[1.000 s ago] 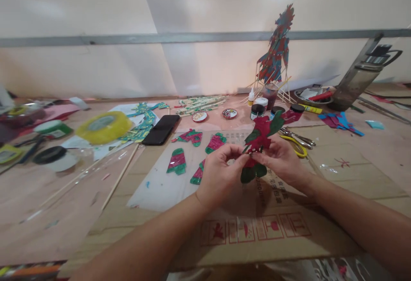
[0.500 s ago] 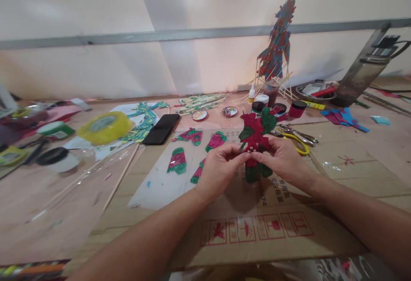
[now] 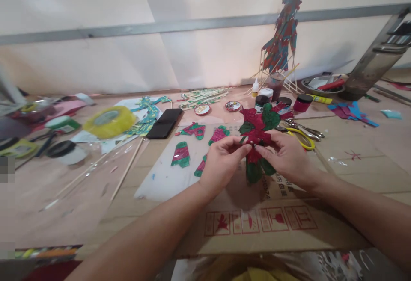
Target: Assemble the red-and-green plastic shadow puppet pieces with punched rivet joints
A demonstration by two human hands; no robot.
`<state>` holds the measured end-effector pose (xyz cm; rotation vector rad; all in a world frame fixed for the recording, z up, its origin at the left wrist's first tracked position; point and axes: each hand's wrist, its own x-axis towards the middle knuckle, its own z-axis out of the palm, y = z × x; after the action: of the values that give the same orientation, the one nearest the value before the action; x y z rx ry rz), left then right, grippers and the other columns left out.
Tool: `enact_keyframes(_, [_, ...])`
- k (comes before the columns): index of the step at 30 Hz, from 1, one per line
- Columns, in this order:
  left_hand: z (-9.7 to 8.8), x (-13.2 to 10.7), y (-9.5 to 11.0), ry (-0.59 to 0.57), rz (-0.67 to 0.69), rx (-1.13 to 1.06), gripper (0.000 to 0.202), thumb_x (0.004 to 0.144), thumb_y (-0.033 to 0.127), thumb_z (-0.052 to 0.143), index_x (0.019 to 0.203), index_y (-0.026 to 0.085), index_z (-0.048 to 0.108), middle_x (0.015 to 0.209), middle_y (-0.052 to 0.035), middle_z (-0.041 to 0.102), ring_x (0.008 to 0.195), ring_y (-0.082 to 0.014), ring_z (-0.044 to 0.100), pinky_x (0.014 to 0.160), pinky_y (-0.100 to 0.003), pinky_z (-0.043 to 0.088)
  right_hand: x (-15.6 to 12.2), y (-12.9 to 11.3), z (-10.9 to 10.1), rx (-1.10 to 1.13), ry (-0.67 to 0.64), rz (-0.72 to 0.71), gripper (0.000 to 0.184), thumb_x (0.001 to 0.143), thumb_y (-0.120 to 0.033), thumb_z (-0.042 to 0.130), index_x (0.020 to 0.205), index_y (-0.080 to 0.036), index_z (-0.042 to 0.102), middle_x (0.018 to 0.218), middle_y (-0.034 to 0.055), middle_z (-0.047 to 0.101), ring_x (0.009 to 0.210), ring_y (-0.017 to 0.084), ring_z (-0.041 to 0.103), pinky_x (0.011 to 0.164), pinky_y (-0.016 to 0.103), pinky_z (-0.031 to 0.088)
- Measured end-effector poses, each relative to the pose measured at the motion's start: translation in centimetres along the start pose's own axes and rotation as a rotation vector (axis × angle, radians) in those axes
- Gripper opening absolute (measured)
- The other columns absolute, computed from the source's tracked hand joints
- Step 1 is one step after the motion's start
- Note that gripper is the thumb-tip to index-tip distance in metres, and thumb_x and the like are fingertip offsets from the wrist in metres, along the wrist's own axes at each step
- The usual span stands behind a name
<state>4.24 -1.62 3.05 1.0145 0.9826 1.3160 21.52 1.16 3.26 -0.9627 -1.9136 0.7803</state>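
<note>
A painted red and green cut-out figure [image 3: 257,120] is held upright above the cardboard, pinched from both sides. My left hand [image 3: 221,157] grips its left edge, thumb across the front. On the other side my right hand [image 3: 287,155] is closed on the same figure, its thumb near the middle. Between the two thumbs sit small shiny fasteners [image 3: 252,143], partly covered by the fingertips. Left of my hands, several matching painted pieces [image 3: 180,155] lie on a translucent white sheet [image 3: 157,178].
Yellow-handled scissors [image 3: 303,139] lie right of my hands, near paint jars [image 3: 302,102]. A phone [image 3: 165,123], a yellow tape roll [image 3: 111,122] and two dishes of small fasteners [image 3: 233,106] are further back. A finished-looking figure on sticks [image 3: 284,33] stands behind, a bottle [image 3: 375,65] at right.
The camera view has shifted slightly, so the table items appear a little to the right. Both hands keep hold of the figure; my right thumb has moved slightly away from the left one.
</note>
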Motion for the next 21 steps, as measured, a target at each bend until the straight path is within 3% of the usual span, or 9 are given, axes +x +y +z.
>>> enact_keyframes(3, [0.05, 0.34, -0.38, 0.016, -0.014, -0.033, 0.020, 0.066, 0.029, 0.084, 0.070, 0.016, 0.070, 0.071, 0.0007, 0.069, 0.067, -0.0112, 0.059, 0.072, -0.026, 0.049, 0.15, -0.14, 0.19, 0.016, 0.021, 0.047, 0.018, 0.084, -0.027, 0.068, 0.100, -0.022, 0.075, 0.098, 0.0053, 0.076, 0.090, 0.024, 0.071, 0.086, 0.039, 0.057])
enact_keyframes(7, [-0.03, 0.62, -0.60, -0.007, -0.045, -0.092, 0.023, 0.068, 0.031, 0.083, 0.078, 0.014, 0.071, 0.077, -0.0016, 0.071, 0.074, -0.0128, 0.062, 0.077, -0.027, 0.050, 0.57, 0.02, 0.14, 0.297, -0.075, 0.163, 0.025, 0.084, -0.030, 0.067, 0.107, -0.021, 0.070, 0.105, 0.0061, 0.076, 0.097, 0.024, 0.071, 0.087, 0.038, 0.058])
enact_keyframes(10, [-0.10, 0.67, -0.67, -0.004, -0.049, -0.119, 0.025, 0.068, 0.033, 0.083, 0.081, 0.014, 0.071, 0.078, -0.0019, 0.071, 0.075, -0.0134, 0.063, 0.079, -0.028, 0.049, 0.78, 0.15, -0.03, 0.370, -0.132, 0.214, 0.026, 0.083, -0.032, 0.068, 0.107, -0.020, 0.070, 0.107, 0.0058, 0.076, 0.102, 0.024, 0.070, 0.091, 0.039, 0.057])
enact_keyframes(15, [-0.07, 0.58, -0.65, 0.043, -0.009, -0.161, 0.022, 0.066, 0.028, 0.082, 0.073, 0.014, 0.067, 0.075, -0.0001, 0.068, 0.072, -0.0109, 0.059, 0.077, -0.026, 0.047, 0.71, -0.08, -0.24, 0.301, -0.194, 0.192, 0.021, 0.082, -0.029, 0.067, 0.100, -0.021, 0.073, 0.100, 0.0030, 0.076, 0.096, 0.023, 0.069, 0.090, 0.038, 0.056])
enact_keyframes(21, [0.13, 0.73, -0.68, 0.042, -0.050, -0.197, 0.026, 0.063, 0.030, 0.086, 0.072, 0.014, 0.066, 0.073, 0.0002, 0.068, 0.069, -0.0103, 0.060, 0.076, -0.025, 0.049, 0.41, -0.35, -0.57, -0.024, -0.104, 0.097, 0.011, 0.082, -0.030, 0.067, 0.083, -0.020, 0.071, 0.080, 0.0033, 0.071, 0.079, 0.022, 0.065, 0.078, 0.036, 0.054])
